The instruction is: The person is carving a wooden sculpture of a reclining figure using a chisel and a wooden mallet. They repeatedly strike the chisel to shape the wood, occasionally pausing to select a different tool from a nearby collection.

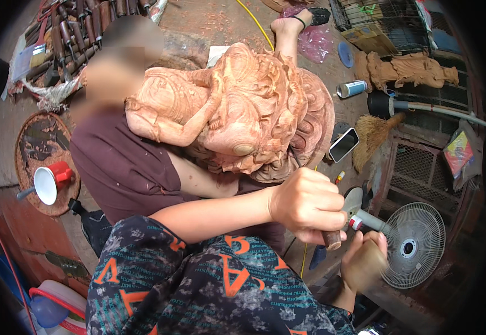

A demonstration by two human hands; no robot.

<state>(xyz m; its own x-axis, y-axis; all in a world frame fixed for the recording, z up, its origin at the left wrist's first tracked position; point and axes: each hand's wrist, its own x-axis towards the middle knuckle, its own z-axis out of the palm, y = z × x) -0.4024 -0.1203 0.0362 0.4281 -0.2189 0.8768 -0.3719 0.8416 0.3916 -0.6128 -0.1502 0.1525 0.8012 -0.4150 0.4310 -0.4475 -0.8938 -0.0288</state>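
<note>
A large carved wooden figure (243,106), reddish-brown with deep swirling folds, lies across the middle against a co-worker in a maroon shirt (126,151). My left hand (305,204) is closed round a wood chisel (333,240). The chisel's handle butt sticks out below my fist, and its thin blade runs up to the carving's lower edge. To the right and lower, my right hand (360,254) grips a wooden mallet (370,263), smeared by motion. The mallet is close to the chisel butt but apart from it.
Several carving tools (75,28) lie in a bundle at upper left. A white-and-red cup (47,184) stands on a round tray (22,162). At right are a phone (344,145), a straw broom (372,137), a fan (413,245) and another carved figure (405,70).
</note>
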